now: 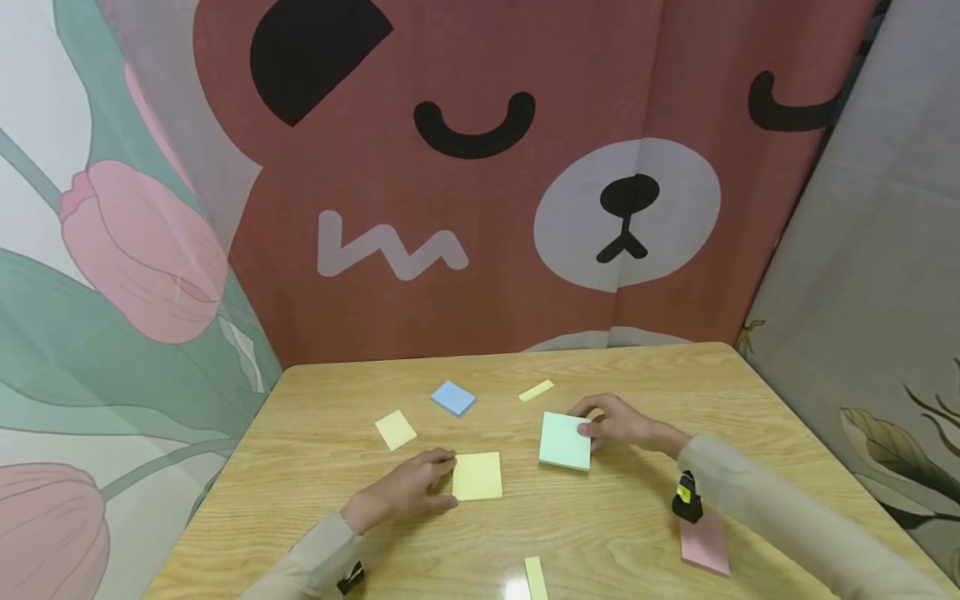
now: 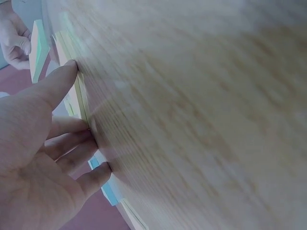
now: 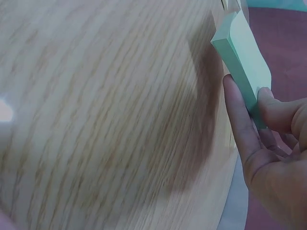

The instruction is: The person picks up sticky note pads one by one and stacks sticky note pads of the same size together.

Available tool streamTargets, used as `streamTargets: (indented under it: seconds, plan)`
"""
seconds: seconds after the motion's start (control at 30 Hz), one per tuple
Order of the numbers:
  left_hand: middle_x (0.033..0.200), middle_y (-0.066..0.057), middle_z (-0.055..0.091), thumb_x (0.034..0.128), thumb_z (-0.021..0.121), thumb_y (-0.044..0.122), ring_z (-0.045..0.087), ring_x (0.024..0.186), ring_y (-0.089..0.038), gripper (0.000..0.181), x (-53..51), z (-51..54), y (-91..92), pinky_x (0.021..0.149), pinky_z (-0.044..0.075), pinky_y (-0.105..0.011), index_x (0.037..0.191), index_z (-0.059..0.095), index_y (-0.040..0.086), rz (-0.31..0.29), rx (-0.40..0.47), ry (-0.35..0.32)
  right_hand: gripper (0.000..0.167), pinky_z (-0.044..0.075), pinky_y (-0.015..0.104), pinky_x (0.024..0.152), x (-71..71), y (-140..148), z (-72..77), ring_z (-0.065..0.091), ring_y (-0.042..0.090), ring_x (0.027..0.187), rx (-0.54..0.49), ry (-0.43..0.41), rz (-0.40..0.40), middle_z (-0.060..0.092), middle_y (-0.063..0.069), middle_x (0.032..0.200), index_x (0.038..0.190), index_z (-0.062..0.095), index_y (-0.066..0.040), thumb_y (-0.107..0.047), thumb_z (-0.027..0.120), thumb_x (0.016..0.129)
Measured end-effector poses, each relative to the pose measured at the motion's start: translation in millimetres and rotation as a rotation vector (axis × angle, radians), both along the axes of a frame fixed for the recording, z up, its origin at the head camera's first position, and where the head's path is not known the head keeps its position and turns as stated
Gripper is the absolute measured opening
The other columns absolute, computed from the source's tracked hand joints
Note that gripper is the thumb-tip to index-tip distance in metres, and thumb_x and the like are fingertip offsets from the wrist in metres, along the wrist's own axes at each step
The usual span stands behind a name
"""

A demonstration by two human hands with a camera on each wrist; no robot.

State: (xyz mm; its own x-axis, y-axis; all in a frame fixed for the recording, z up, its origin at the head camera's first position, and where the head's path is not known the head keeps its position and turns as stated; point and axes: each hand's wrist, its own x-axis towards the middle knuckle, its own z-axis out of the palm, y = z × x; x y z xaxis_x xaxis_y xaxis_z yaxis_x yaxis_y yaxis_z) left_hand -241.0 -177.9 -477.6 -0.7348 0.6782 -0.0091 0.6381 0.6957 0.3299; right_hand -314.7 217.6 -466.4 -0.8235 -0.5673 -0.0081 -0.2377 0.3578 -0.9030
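Pale yellow square paper pad point(image 1: 477, 477) and mint-green square paper pad point(image 1: 565, 442) sit apart from each other in the lower middle of the head view, the yellow to the left of the mint. At the left edge of the frame hangs a cloth printed with pink tulips point(image 1: 142, 250); behind the light wood-grain worktop point(image 1: 255, 475), a brown bear-print cloth point(image 1: 390, 308) fills the upper middle. Left of centre, a smaller pale yellow square note point(image 1: 395, 430) lies on the worktop. Just below it, the left hand point(image 1: 401, 492) reaches in from the lower left, thumb and fingers spread apart at the left edge of the yellow pad, which lies flat. A blue square pad point(image 1: 453, 398) lies above the hand, near the middle. Further right are two narrow yellow strips, one point(image 1: 536, 391) near the back edge, the other point(image 1: 536, 577) at the bottom of the frame. The right hand point(image 1: 618, 421) pinches the mint pad by its right side, thumb on top, fingers beneath; the right wrist view shows it tilted and raised off the worktop. At lower right, a pink pad point(image 1: 704, 546) lies partly behind the black wrist device point(image 1: 686, 500).
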Motion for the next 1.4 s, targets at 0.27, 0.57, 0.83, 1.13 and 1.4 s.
streamTargets:
  seconds: [0.27,0.57,0.83,1.13,1.4]
  plan:
    - [0.146,-0.025,0.044,0.095,0.068,0.033,0.042,0.134,-0.039,0.064,-0.9,-0.3,-0.9,0.108,0.037,-0.049,0.137,0.049,-0.012,-0.018,0.016,0.001,0.022,0.059,0.048,0.072,1.8,-12,-2.2,0.065,0.027,0.089,-0.012,0.0,0.043,0.057,0.019,0.105,0.117,0.06,0.012,0.004,0.058,0.097]
    - [0.148,-0.026,0.041,0.0971,0.065,0.031,0.041,0.135,-0.039,0.064,0.7,-4.2,-3.3,0.109,0.036,-0.048,0.139,0.046,-0.012,-0.038,0.014,0.013,0.025,0.058,0.052,0.075,0.5,-26,-2.1,0.065,0.029,0.093,-0.028,-0.015,0.09,0.057,0.02,0.107,0.12,0.059,0.011,0.002,0.06,0.097]
    - [0.148,-0.026,0.04,0.0979,0.064,0.033,0.04,0.135,-0.039,0.065,0.6,-4.0,-3.5,0.109,0.036,-0.048,0.14,0.044,-0.013,-0.049,0.015,0.032,0.025,0.059,0.049,0.073,0.2,-41,2.1,0.064,0.031,0.095,-0.028,0.017,0.144,0.058,0.021,0.108,0.12,0.057,0.012,0.003,0.059,0.097]
    - [0.149,-0.025,0.04,0.0985,0.063,0.031,0.039,0.136,-0.039,0.064,0.1,-6.5,-3.8,0.11,0.035,-0.049,0.141,0.043,-0.013,-0.045,0.03,0.031,0.025,0.059,0.049,0.073,-1.5,-55,3.3,0.065,0.028,0.091,-0.042,0.007,0.166,0.057,0.02,0.107,0.12,0.06,0.011,0.003,0.06,0.096]
    - [0.149,-0.024,0.04,0.0987,0.063,0.03,0.039,0.136,-0.039,0.063,0.2,-6.5,-3.7,0.11,0.034,-0.049,0.141,0.044,-0.013,-0.046,0.029,0.03,0.025,0.058,0.05,0.074,-0.6,-65,-1.0,0.067,0.031,0.088,-0.045,-0.007,0.181,0.06,0.021,0.108,0.12,0.061,0.01,0.003,0.06,0.096]
